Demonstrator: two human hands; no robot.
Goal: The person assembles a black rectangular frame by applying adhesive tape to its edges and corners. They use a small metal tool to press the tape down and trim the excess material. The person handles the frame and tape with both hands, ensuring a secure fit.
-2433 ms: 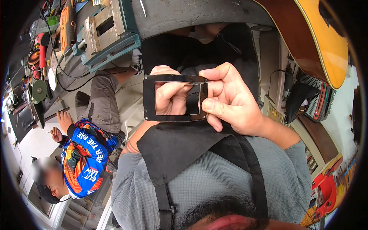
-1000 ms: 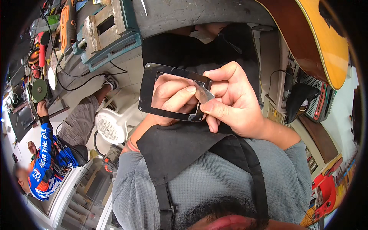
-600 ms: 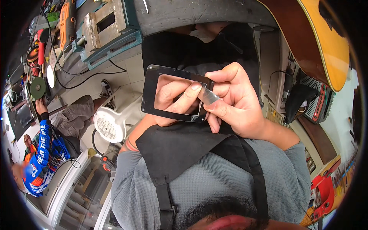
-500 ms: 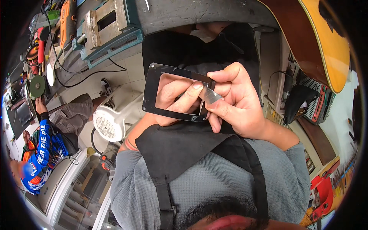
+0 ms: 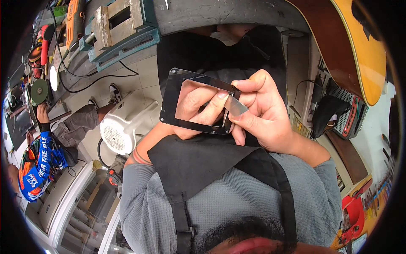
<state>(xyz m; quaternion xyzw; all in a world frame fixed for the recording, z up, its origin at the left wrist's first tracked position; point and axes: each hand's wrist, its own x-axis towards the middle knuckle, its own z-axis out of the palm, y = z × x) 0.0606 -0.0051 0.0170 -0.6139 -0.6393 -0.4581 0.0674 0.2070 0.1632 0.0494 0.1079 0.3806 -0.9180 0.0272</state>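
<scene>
A thin black rectangular frame (image 5: pixel 170 99) with small holes at its corners is held up in front of my apron. My left hand (image 5: pixel 198 101) grips it from behind, and its fingers show through the opening. The left thumb tip reaches the inner right edge. There my right hand (image 5: pixel 267 116) pinches a small flat grey strip (image 5: pixel 237 106), perhaps metal, between thumb and fingers, against that edge. Right fingers also touch the frame's right side. The strip's far end, under the left thumb, is partly hidden.
A dark workbench (image 5: pixel 190 17) runs across the top, bearing a teal vise (image 5: pixel 122 53) and an orange power tool (image 5: pixel 75 23). A guitar body (image 5: pixel 359 46) juts in at upper right. At left are a white stool (image 5: pixel 118 133) and a co-worker (image 5: pixel 42 163) beside a grinding disc (image 5: pixel 39 92).
The frame and my hands have shifted very slightly, with the strip staying at the inner right edge. The co-worker at left has moved a little.
</scene>
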